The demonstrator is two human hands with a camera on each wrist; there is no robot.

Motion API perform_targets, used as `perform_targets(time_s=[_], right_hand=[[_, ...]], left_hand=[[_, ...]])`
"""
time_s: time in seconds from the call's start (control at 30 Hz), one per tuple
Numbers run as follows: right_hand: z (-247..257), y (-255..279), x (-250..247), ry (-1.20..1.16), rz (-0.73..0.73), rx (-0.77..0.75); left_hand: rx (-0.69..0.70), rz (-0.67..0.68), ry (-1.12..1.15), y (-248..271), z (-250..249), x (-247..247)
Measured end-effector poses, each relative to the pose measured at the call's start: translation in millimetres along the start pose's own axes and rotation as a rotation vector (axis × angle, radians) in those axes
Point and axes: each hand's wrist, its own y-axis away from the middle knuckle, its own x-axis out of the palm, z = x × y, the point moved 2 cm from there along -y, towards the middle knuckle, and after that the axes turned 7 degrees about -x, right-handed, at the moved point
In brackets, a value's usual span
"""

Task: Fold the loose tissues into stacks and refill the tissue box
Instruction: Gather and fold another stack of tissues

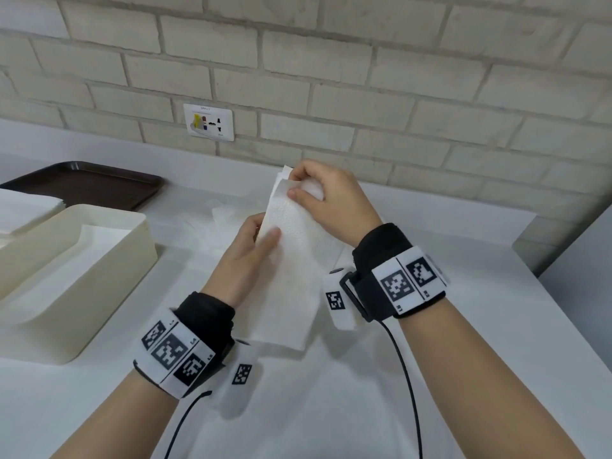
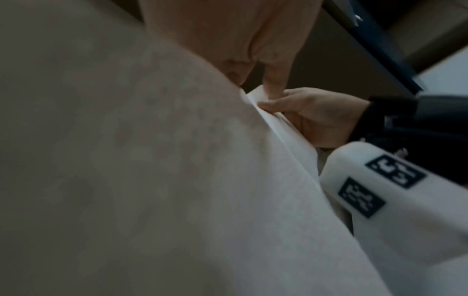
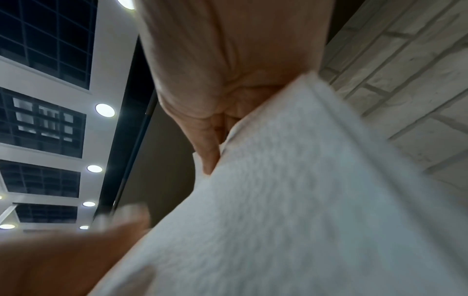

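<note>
I am pinching the folded tissue [image 1: 291, 260] above the counter, right hand [image 1: 331, 200] at its top, left hand [image 1: 251, 256] gripping mid-length; the open tissue box [image 1: 99, 276], already holding some, is waiting at my left.

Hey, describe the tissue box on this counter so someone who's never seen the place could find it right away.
Start at the white counter under the brick wall and look to its left side. The tissue box is the cream, round-cornered open container there, nearer than the dark brown tray. Unlike the flat tray, it has tall walls and white tissue inside.
</note>
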Motion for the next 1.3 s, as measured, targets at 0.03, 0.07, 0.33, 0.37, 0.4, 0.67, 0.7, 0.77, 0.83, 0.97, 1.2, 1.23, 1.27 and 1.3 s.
perform_targets(time_s=[0.03, 0.07, 0.33, 0.37, 0.4, 0.67, 0.7, 0.77, 0.83, 0.97, 1.2, 1.23, 1.27, 1.3], right_hand=[[-1.2, 2.0, -0.2, -0.015, -0.012, 0.014], [-2.6, 5.1, -0.7, -0.026, -0.044, 0.032], [-33.8, 58.5, 19.6, -0.511, -0.149, 0.565], [-37.1, 64.1, 24.0, -0.555, -0.135, 0.566], [-39.5, 67.5, 27.4, -0.538, -0.143, 0.542], [-39.1, 87.0, 33.8, -0.390, -0.412, 0.493], [-38.6, 88.7, 34.0, -0.397, -0.428, 0.474], [-38.0, 91.7, 33.0, -0.419, -0.456, 0.450], [-42.2, 97.4, 33.7, -0.420, -0.466, 0.488], [-57.8, 113.2, 44.9, -0.399, -0.383, 0.677], [-54.9, 118.4, 35.2, -0.539, -0.481, 0.597], [-55.3, 119.4, 36.4, -0.539, -0.471, 0.603], [-56.1, 120.9, 38.7, -0.531, -0.452, 0.616], [-57.0, 123.1, 41.1, -0.517, -0.437, 0.634]], left_hand=[[0.011, 0.016, -0.047, -1.1, 2.5, 2.6], [0.016, 0.032, -0.081, -1.1, 4.1, 6.0], [-0.043, -0.065, 0.035, -9.1, 5.3, 13.3], [-0.043, -0.053, 0.017, -11.3, 6.8, 15.7], [-0.040, -0.034, -0.017, -12.6, 8.1, 18.4], [0.065, 0.104, -0.309, -11.7, 8.9, 57.8], [0.087, 0.091, -0.290, -10.7, 8.9, 64.1], [0.104, 0.068, -0.238, -9.7, 13.4, 74.3], [0.076, 0.064, -0.221, -9.7, 24.9, 80.1], [-0.108, 0.075, -0.231, -10.5, 46.8, 85.9], [-0.038, 0.025, -0.094, -7.6, 37.2, 91.4], [-0.040, 0.034, -0.113, -7.1, 37.1, 92.3], [-0.048, 0.045, -0.145, -6.8, 37.8, 93.0], [-0.060, 0.048, -0.174, -6.5, 38.7, 93.2]])
